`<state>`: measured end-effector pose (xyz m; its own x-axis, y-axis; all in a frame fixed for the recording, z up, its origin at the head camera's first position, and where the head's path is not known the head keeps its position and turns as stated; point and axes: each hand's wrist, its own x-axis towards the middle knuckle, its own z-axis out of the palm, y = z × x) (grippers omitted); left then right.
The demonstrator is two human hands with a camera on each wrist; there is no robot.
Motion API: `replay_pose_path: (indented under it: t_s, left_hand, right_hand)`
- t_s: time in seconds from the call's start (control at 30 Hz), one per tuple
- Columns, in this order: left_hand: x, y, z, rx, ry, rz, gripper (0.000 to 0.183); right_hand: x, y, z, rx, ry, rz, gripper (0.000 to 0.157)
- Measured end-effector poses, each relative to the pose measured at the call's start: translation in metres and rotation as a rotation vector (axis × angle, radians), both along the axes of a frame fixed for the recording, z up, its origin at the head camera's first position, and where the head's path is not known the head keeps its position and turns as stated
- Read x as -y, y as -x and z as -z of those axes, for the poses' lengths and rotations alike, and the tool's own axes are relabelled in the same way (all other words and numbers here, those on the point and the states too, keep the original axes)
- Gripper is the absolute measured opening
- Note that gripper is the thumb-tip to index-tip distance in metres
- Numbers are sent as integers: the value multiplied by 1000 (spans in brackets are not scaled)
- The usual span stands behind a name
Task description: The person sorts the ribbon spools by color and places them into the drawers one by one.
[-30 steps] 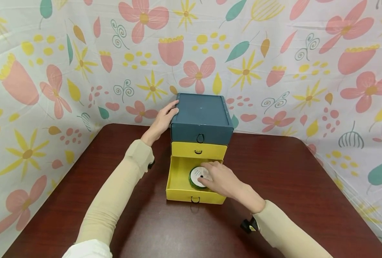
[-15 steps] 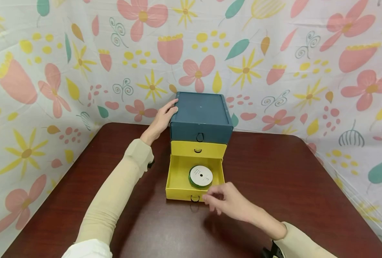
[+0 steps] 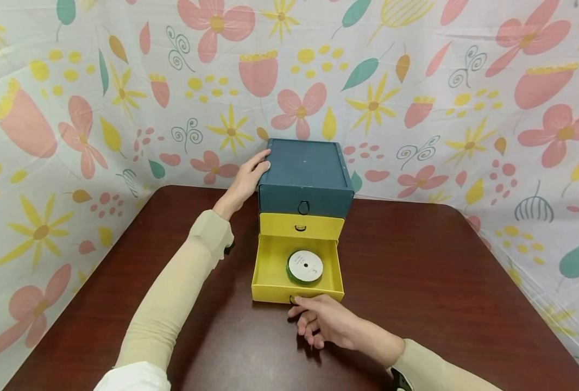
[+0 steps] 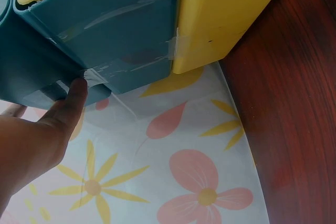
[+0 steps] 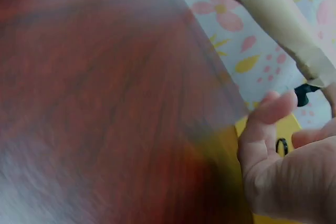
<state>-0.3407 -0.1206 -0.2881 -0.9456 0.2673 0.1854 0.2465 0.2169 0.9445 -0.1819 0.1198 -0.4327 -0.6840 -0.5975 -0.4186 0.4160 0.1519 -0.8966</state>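
Observation:
A small drawer cabinet with a dark blue top point(image 3: 306, 165) stands on the table. Its lowest yellow drawer point(image 3: 275, 294) is pulled out, with a white-labelled spool point(image 3: 306, 266) with a green edge lying flat inside. My left hand point(image 3: 243, 182) rests against the cabinet's upper left side; the left wrist view shows a finger point(image 4: 76, 95) extended along the blue wall. My right hand point(image 3: 331, 323) is at the drawer front, fingers loosely bent, thumb beside the black ring pull point(image 5: 282, 146). In the right wrist view the ring shows in the gap between thumb and fingers.
Above the pulled-out drawer are a closed yellow drawer point(image 3: 301, 227) and a closed blue drawer point(image 3: 289, 201), each with a ring pull. The dark red-brown table point(image 3: 416, 271) extends to both sides. A flower-printed cloth point(image 3: 407, 70) hangs behind and at the sides.
My right hand has left the spool in the drawer, drawn back over the drawer's front right corner, and moved left to the ring pull. My left hand stays in place.

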Motion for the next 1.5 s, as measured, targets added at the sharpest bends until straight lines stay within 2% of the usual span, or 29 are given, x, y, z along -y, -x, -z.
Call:
replay_pose_path:
  t_s: [0.1,0.23,0.5,1.17,1.4,1.5]
  left_hand:
    - [0,1,0,-1,0,1,52]
    - [-1,0,1,2,-1,3,52]
    - [-1,1,0,-6,0,2,52]
    - [0,1,1,2,-8,4,52]
    - [2,21,19,-4,-26,-1,52]
    - [2,24,22,-17,-23,-13,52]
  right_hand:
    - [2,-1,4,38,29,9,39]
    - [4,-4,8,45,35,14,33]
    - [6,-5,4,35,13,69,25]
    - [9,5,1,15,23,117,23]
    - [9,11,3,0,24,120,22]
    - [10,13,4,-9,24,122,22]
